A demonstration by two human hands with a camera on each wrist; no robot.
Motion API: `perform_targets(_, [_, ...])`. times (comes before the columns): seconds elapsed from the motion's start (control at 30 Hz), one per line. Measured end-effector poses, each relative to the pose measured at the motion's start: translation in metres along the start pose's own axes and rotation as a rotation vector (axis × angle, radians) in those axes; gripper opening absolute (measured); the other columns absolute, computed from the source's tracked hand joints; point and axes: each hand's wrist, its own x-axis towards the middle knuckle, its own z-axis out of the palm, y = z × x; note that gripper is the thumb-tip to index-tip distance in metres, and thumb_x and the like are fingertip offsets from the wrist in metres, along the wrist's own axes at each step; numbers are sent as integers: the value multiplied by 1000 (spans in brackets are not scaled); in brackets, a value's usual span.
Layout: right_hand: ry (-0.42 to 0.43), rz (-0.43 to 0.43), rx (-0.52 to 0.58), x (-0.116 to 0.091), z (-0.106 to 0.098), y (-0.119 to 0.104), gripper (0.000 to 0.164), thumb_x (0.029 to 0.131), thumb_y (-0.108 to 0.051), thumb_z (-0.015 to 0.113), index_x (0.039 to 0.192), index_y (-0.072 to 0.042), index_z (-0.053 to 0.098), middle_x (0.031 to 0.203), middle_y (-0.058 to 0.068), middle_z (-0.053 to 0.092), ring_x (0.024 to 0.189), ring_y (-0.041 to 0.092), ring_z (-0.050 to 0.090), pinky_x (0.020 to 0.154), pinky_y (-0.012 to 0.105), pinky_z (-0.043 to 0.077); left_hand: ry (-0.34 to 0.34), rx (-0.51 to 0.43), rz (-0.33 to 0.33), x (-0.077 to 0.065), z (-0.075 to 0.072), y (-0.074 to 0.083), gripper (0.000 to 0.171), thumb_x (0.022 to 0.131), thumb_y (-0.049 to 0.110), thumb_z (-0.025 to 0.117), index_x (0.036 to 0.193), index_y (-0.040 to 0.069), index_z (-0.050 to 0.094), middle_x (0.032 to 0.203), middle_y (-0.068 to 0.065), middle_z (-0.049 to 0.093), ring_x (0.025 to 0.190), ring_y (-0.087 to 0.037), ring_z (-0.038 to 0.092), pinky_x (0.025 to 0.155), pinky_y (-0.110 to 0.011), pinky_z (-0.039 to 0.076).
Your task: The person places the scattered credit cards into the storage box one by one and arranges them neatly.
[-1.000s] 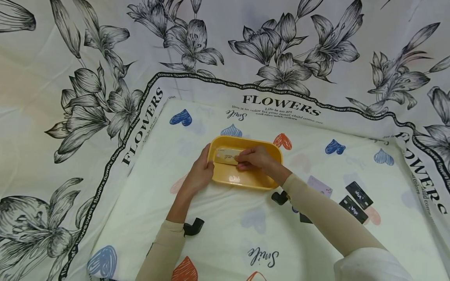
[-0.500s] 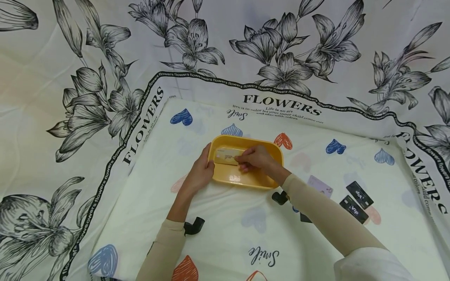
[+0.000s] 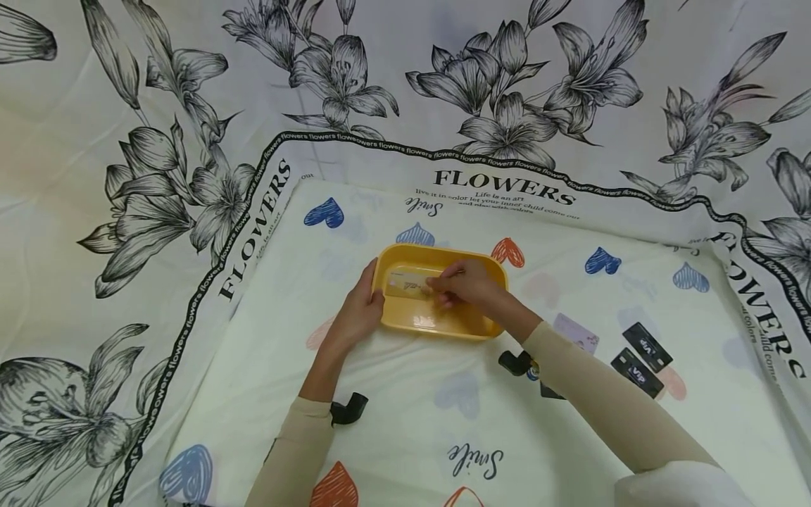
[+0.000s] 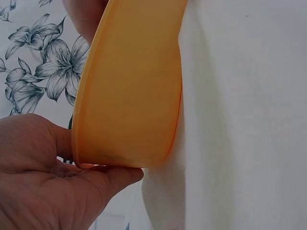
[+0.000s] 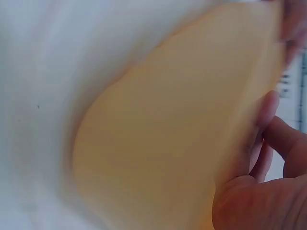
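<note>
A yellow plastic tray (image 3: 437, 334) with rounded corners rests on the cloth. My left hand (image 3: 356, 310) grips its left end; in the left wrist view the thumb (image 4: 115, 179) lies along the outer wall, under the rim. Inside the tray, toward the left, is a pale gold card (image 3: 404, 286) with faint lettering. My right hand (image 3: 469, 283) reaches over the tray from the right and pinches the card's right end between thumb and fingers. The right wrist view shows that hand's curled fingers (image 5: 268, 108) beyond the blurred tray wall; the card is hidden there.
Right of the tray lie a lilac card (image 3: 575, 332) and two black VIP cards (image 3: 646, 346). Another dark card (image 3: 551, 391) is partly covered by the right forearm. Black brackets (image 3: 350, 408) jut from the wrists. The white cloth (image 3: 405, 394) has printed hearts and lettering.
My right wrist and forearm have shifted slightly right, with the fingers staying at the card. My left hand keeps its hold on the tray. The head view has shifted slightly.
</note>
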Motion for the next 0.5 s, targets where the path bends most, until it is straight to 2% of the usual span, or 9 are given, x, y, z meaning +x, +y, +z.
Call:
perform_targets(0.17, [13, -74, 28, -39, -26, -3, 40, 91, -27, 85, 108, -2, 59, 95, 19, 73, 75, 23, 74, 77, 38, 66, -11, -1, 14, 1, 1, 0, 68, 107, 6, 39, 170, 10, 14, 174, -11, 26, 160, -28, 24, 130, -48, 20])
perform_targets(0.27, [35, -104, 25, -65, -48, 0, 41, 94, -28, 83, 111, 0, 58, 103, 24, 71, 81, 23, 75, 81, 35, 65, -12, 1, 19, 1, -1, -1, 68, 108, 5, 38, 171, 11, 14, 174, -10, 25, 160, -28, 23, 130, -50, 21])
perform_targets(0.4, [115, -97, -6, -94, -86, 14, 47, 96, -35, 80, 117, 0, 57, 107, 20, 71, 89, 24, 76, 86, 32, 64, -17, 4, 5, 1, -1, 0, 68, 108, 7, 38, 171, 12, 13, 175, -9, 24, 161, -27, 21, 130, -49, 20])
perform_targets(0.5, [187, -57, -52, -113, -119, 32, 54, 97, -42, 77, 127, -2, 55, 109, 11, 74, 93, 22, 77, 87, 29, 63, -23, -7, -11, 1, 1, 1, 67, 109, 8, 38, 171, 13, 14, 175, -7, 24, 161, -26, 20, 131, -48, 19])
